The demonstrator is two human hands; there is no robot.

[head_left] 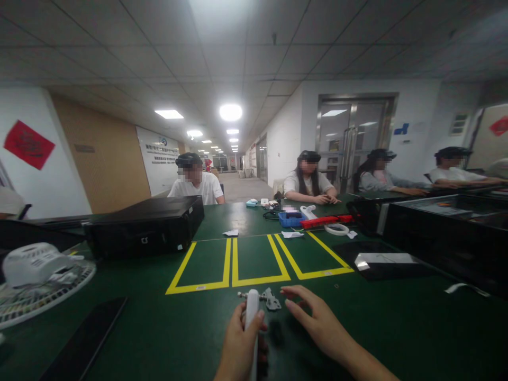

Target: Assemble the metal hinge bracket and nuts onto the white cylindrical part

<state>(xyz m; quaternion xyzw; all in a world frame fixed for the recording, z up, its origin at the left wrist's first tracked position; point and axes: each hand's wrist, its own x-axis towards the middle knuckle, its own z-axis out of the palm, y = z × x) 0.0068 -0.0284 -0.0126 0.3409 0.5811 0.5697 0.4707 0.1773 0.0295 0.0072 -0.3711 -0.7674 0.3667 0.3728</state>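
Observation:
My left hand (243, 337) is closed around a long, narrow white handle-like object (252, 309) that stands nearly upright near the table's front. What kind of object it is, I cannot make out. Behind its top end is a grey metal bracket-like piece (272, 300), and a small metal stub (241, 295) sticks out on the left side. Whether these metal parts are joined to the white object or lie on the table, I cannot tell. Just right of the metal piece, my right hand (313, 317) hovers with thumb and fingers apart, holding nothing.
Yellow tape rectangles (260, 280) mark the green table (159, 328). A black computer case (146, 230) and a white fan part (35, 270) are left. Another case (448, 238) stands right. A blue basket (291, 219) and tape roll (336, 229) sit farther back. Several people sit around.

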